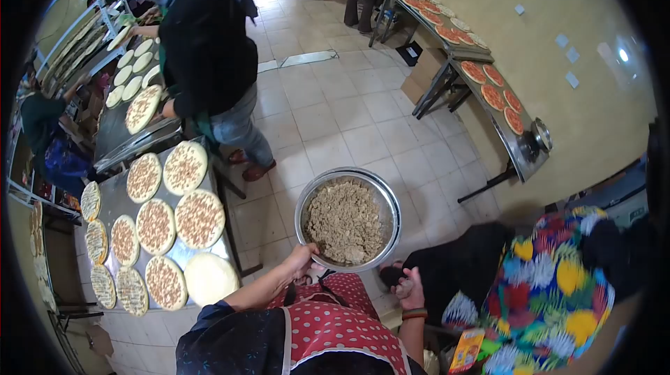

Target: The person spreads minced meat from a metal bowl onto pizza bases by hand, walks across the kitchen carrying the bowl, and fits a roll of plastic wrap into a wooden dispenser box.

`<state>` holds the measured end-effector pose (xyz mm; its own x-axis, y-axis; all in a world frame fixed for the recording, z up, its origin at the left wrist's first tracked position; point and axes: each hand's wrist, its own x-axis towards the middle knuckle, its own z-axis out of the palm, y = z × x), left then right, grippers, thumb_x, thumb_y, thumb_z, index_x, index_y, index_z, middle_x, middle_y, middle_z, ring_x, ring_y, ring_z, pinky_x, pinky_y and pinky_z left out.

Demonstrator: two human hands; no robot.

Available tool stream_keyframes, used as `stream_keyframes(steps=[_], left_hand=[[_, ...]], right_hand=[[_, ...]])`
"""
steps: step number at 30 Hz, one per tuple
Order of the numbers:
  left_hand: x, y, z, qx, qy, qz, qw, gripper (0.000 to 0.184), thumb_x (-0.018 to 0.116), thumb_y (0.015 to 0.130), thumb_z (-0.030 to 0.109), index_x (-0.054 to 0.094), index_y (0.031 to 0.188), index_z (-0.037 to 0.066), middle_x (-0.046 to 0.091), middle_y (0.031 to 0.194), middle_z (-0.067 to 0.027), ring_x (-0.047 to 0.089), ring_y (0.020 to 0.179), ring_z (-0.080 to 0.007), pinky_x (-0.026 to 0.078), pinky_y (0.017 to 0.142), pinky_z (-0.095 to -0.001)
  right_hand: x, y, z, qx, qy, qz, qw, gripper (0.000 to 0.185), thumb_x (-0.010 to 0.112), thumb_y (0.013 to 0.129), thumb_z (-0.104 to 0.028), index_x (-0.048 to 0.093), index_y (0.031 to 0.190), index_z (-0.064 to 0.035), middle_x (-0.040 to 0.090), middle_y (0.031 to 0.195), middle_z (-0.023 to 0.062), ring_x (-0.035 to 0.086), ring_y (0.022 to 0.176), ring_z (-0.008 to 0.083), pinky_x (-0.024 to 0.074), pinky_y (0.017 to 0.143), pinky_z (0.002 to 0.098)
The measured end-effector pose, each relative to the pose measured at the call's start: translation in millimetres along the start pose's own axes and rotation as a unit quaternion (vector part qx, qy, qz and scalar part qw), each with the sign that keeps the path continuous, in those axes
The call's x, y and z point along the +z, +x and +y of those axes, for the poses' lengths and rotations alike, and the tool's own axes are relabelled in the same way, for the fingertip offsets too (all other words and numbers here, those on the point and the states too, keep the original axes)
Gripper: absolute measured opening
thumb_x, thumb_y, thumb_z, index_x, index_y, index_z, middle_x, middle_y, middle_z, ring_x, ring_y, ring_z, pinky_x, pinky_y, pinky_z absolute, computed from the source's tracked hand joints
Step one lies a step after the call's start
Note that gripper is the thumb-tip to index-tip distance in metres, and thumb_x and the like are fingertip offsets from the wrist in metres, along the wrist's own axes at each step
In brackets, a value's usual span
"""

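Straight ahead at twelve o'clock was one large round silver steel bowl [389, 216]. The grey metal surface [114, 197] at ten o'clock carried six brown-flecked cream dough rounds [155, 226], four dark-striped rounds [132, 291] and one plain cream round [211, 279]; the nearer surface [518, 154] at one o'clock, five red-topped rounds [492, 97].

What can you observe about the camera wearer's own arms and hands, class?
Both the left hand and right hand are ungloved. A dark blue sleeve ends above the bare left forearm; a narrow band with reddish tones circles the right wrist.
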<state>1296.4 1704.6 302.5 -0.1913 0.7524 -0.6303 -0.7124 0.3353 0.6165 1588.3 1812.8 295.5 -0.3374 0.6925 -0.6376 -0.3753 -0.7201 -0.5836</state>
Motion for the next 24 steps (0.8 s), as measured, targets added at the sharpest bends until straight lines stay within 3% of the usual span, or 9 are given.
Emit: stream_keyframes(steps=[3, 6, 9, 11, 18, 19, 20, 22, 24], left_hand=[[36, 52, 49, 0.039, -0.030, 0.026, 0.998, 0.030, 0.040, 0.068, 0.002, 0.039, 0.097, -0.005, 0.051, 0.081, -0.0162, 0.056, 0.059, -0.0272, 0.049, 0.042, -0.0337], [69, 106, 99, 0.021, -0.055, 0.048, 0.997, 0.026, 0.041, 0.068, 0.002, 0.042, 0.093, -0.004, 0.051, 0.080, -0.0154, 0.055, 0.058, -0.0268, 0.048, 0.041, -0.0343], [79, 155, 130, 0.016, -0.081, 0.108, 0.991, 0.015, 0.040, 0.068, 0.003, 0.045, 0.081, -0.004, 0.048, 0.073, -0.0144, 0.053, 0.060, -0.0275, 0.049, 0.045, -0.0355], [98, 166, 176, 0.026, -0.094, 0.118, 0.988, 0.015, 0.040, 0.068, 0.004, 0.044, 0.080, -0.004, 0.047, 0.072, -0.0144, 0.053, 0.060, -0.0275, 0.048, 0.045, -0.0358], [88, 284, 297, -0.005, -0.080, 0.128, 0.989, 0.016, 0.040, 0.068, 0.004, 0.040, 0.082, -0.002, 0.047, 0.071, -0.0142, 0.053, 0.060, -0.0263, 0.045, 0.042, -0.0357], [76, 308, 308, -0.045, -0.045, 0.104, 0.993, 0.017, 0.039, 0.067, 0.004, 0.041, 0.083, -0.002, 0.047, 0.072, -0.0144, 0.053, 0.061, -0.0262, 0.046, 0.042, -0.0349], [91, 324, 333, 0.030, -0.120, 0.138, 0.983, 0.021, 0.039, 0.066, 0.003, 0.041, 0.087, 0.000, 0.049, 0.075, -0.0145, 0.054, 0.065, -0.0263, 0.046, 0.043, -0.0351], [88, 357, 391, 0.053, -0.121, 0.122, 0.984, 0.020, 0.039, 0.066, 0.003, 0.043, 0.086, -0.001, 0.048, 0.074, -0.0121, 0.053, 0.062, -0.0248, 0.047, 0.045, -0.0339], [90, 384, 429, 0.036, -0.099, 0.120, 0.987, 0.013, 0.040, 0.067, 0.004, 0.044, 0.079, 0.000, 0.048, 0.072, -0.0105, 0.053, 0.059, -0.0246, 0.049, 0.047, -0.0331]], right_hand=[[11, 74, -37, -0.053, -0.067, -0.062, 0.994, 0.030, 0.053, 0.071, -0.002, 0.041, 0.098, -0.0083, 0.053, 0.079, 0.0105, 0.054, 0.060, 0.0181, 0.0485, 0.050, 0.0285], [52, 171, -102, -0.039, -0.027, -0.081, 0.996, 0.029, 0.052, 0.072, -0.001, 0.040, 0.098, -0.0074, 0.053, 0.081, 0.0121, 0.055, 0.066, 0.0199, 0.0490, 0.050, 0.0290], [130, 224, -157, -0.023, 0.013, 0.004, 1.000, 0.030, 0.047, 0.074, -0.001, 0.040, 0.102, -0.0073, 0.049, 0.080, 0.0064, 0.050, 0.056, 0.0176, 0.0427, 0.043, 0.0254], [202, 251, -209, -0.042, -0.113, -0.040, 0.992, 0.024, 0.046, 0.078, -0.007, 0.043, 0.102, -0.0095, 0.049, 0.075, 0.0062, 0.047, 0.051, 0.0145, 0.0380, 0.038, 0.0222], [356, 395, -312, -0.069, -0.225, -0.154, 0.960, 0.022, 0.050, 0.081, -0.028, 0.048, 0.094, -0.0097, 0.047, 0.061, 0.0017, 0.032, 0.035, 0.0064, 0.0247, 0.029, 0.0163], [366, 417, -321, -0.046, -0.226, -0.118, 0.966, 0.028, 0.048, 0.080, -0.035, 0.049, 0.090, -0.0085, 0.045, 0.057, 0.0002, 0.031, 0.034, 0.0060, 0.0229, 0.029, 0.0166], [376, 438, -331, -0.026, -0.230, -0.081, 0.970, 0.036, 0.047, 0.079, -0.043, 0.050, 0.086, -0.0073, 0.043, 0.052, -0.0013, 0.029, 0.033, 0.0055, 0.0211, 0.029, 0.0169], [370, 496, -324, -0.030, -0.143, 0.082, 0.986, 0.047, 0.042, 0.077, -0.053, 0.051, 0.075, -0.0070, 0.038, 0.047, -0.0029, 0.027, 0.031, 0.0066, 0.0190, 0.029, 0.0196], [330, 520, -332, 0.077, -0.204, 0.068, 0.974, 0.043, 0.042, 0.078, -0.051, 0.049, 0.071, -0.0087, 0.041, 0.049, -0.0018, 0.035, 0.037, 0.0075, 0.0220, 0.031, 0.0213]])
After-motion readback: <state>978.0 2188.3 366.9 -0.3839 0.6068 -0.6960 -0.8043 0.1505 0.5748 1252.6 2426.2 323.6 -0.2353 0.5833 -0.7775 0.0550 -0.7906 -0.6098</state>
